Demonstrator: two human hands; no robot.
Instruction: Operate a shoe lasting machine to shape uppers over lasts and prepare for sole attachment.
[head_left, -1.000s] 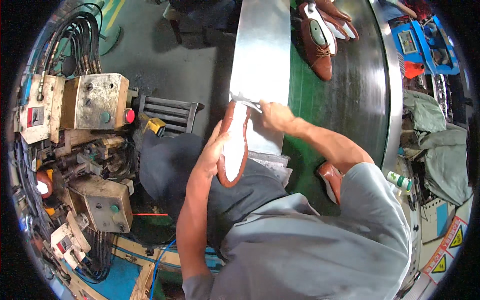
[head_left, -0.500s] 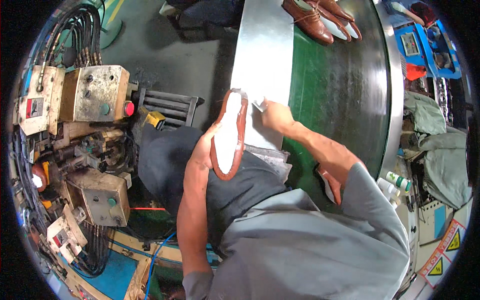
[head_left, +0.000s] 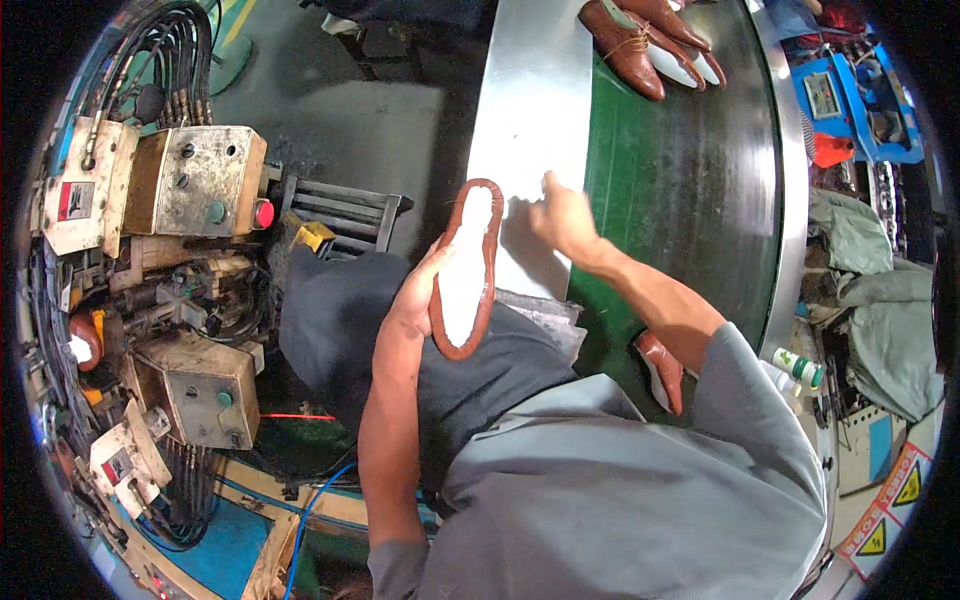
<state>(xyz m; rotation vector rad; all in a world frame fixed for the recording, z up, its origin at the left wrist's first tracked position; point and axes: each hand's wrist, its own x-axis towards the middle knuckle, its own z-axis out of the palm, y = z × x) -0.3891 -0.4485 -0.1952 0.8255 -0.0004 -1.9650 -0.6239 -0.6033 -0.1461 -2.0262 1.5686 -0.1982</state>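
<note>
A brown leather shoe (head_left: 464,345) is held bottom up over my lap, its white underside facing me and a brown rim running all round it. My left hand (head_left: 425,287) is closed round its left side, with the fingers mostly hidden beneath. Just right of the shoe's far end, apart from it, is my right hand (head_left: 566,220), curled over the shiny metal ledge (head_left: 530,120). The fingers are bent and a little blurred; whatever they hold, if anything, does not show.
Brown shoes (head_left: 630,55) stand at the far end of the green conveyor belt (head_left: 625,200); another brown shoe (head_left: 660,370) lies beside my right forearm. At left stands a machine with control boxes (head_left: 195,185) and hoses. A slatted black rack (head_left: 345,215) is beyond my knee.
My right hand has moved slightly right, away from the shoe's far end; the small pale piece at its fingertips no longer shows. The shoe has turned slightly, its underside facing me more squarely.
</note>
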